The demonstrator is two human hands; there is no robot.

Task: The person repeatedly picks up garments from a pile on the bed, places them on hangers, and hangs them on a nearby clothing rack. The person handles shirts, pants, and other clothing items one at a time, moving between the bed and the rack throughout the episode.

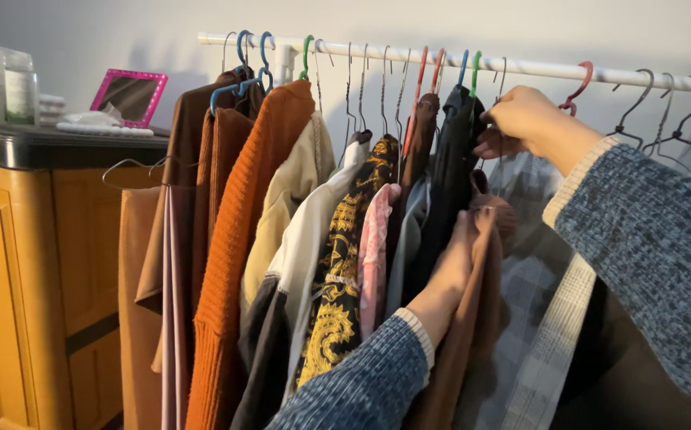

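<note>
Head view, clothes rack. Right hand (524, 119) is raised to the white horizontal metal rail (520, 68), fingers curled round the top of a thin wire hanger (498, 84), just left of a red plastic hanger hook (578, 87); the grip looks closed on the wire, though the hook itself is partly hidden behind the knuckles. Left hand (461, 259) sits lower, pressed in among the hanging clothes, gathering the soft tan-brown garment (477, 318) and touching the black garment (449, 167) beside it; its fingers are buried in the fabric, so whether they pinch or merely push cannot be told. Both forearms wear blue-grey knit sleeves w/ cream cuffs.

The grey-and-white plaid garment (532, 287) hangs directly below the right hand, between the tan-brown piece and the empty grey hangers (664, 119) at the rail's right end. To the left, closely packed: a black-and-gold patterned shirt (345, 255), a pale pink piece (373, 247), a cream jacket (297, 199), and a rust-orange ribbed knit cardigan (238, 239).

Step in hand, as judged: a hanger is being handled at the rail while the other hand parts or steadies neighbouring clothes. A further move would call for the hook to clear the rail cleanly w/o snagging adjacent hooks.

Far left: an orange wooden cabinet (19, 279) w/ a dark counter (27, 143) bearing a pink-framed mirror (129, 95).
</note>
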